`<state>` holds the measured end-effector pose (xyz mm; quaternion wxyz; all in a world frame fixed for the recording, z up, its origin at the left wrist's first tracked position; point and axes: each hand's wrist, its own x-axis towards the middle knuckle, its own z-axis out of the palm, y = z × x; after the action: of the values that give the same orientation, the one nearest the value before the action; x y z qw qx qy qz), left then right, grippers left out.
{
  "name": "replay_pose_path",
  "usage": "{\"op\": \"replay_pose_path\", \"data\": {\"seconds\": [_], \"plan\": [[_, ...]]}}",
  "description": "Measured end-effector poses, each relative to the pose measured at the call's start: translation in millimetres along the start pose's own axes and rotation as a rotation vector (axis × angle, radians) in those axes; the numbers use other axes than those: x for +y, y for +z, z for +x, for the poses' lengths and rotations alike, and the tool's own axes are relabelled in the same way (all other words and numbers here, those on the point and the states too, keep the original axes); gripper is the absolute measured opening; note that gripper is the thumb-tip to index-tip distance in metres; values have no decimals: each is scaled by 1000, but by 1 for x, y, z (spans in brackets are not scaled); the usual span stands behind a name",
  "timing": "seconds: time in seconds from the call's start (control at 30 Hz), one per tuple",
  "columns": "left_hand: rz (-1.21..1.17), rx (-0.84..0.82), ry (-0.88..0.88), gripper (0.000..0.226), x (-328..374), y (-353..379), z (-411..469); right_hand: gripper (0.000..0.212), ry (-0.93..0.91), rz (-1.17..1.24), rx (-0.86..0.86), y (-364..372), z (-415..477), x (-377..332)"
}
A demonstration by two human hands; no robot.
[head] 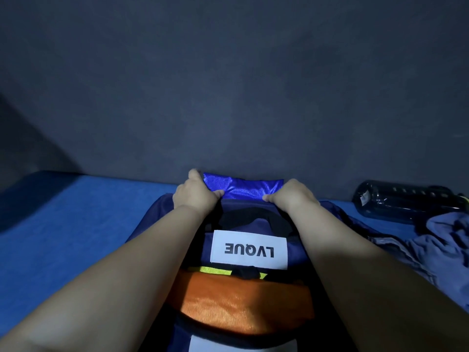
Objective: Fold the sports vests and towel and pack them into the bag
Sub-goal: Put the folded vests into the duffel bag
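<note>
Blue folded vest point(243, 188) poised at the bag point(208, 247) far rim, mid-frame.
Left hand point(195, 196) and right hand point(291, 196) each hold a pinching grip on one end; next it likely needs tucking inside, then folding the towel point(436, 245) at right.

Shiny royal-blue vest point(242, 188); navy bag point(243, 224) with white label point(250, 248); orange vest point(243, 303); blue table point(76, 224); grey-blue towel point(436, 247).

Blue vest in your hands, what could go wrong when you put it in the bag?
The shiny blue vest is pinched only at its ends by the left hand and right hand, so its fold might sag open going into the bag. The towel lies crumpled beside the bottle; grabbing it might roll the bottle.
</note>
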<state>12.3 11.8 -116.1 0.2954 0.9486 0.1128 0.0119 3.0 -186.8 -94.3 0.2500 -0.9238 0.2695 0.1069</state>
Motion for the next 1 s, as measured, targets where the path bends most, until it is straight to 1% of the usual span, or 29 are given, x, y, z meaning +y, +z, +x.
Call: {"op": "replay_pose_path", "data": {"seconds": [0.1,0.13,0.2,0.27,0.37,0.47,0.53,0.63,0.73,0.83,0.93,1.0], "plan": [[47,-26,-2,44,1,-1,4,51,-9,12,-17,0,2,-2],[48,-19,3,40,1,-2,4,47,-17,33,-7,0,2,-3],[52,25,27,40,3,-4,3,42,-46,87,33,-2,0,-3],[47,93,72,39,6,-8,1,41,-93,145,97,-5,-3,-3],[-130,114,114,38,12,-18,-4,43,-196,274,195,-9,-11,-1],[-317,128,153,26,19,-33,-15,32,-302,435,252,-17,-24,1],[-429,127,172,22,23,-43,-24,28,-357,537,255,-25,-35,2],[-538,102,203,26,26,-61,-45,29,-393,669,233,-37,-53,9],[-619,35,238,34,22,-78,-78,32,-423,777,169,-46,-81,27],[-681,-48,242,41,9,-86,-112,34,-452,825,74,-46,-110,54],[-718,-108,202,42,-6,-85,-140,37,-454,849,-12,-37,-131,78],[-704,-114,168,40,-15,-82,-155,48,-425,847,-64,-26,-141,87]]}}
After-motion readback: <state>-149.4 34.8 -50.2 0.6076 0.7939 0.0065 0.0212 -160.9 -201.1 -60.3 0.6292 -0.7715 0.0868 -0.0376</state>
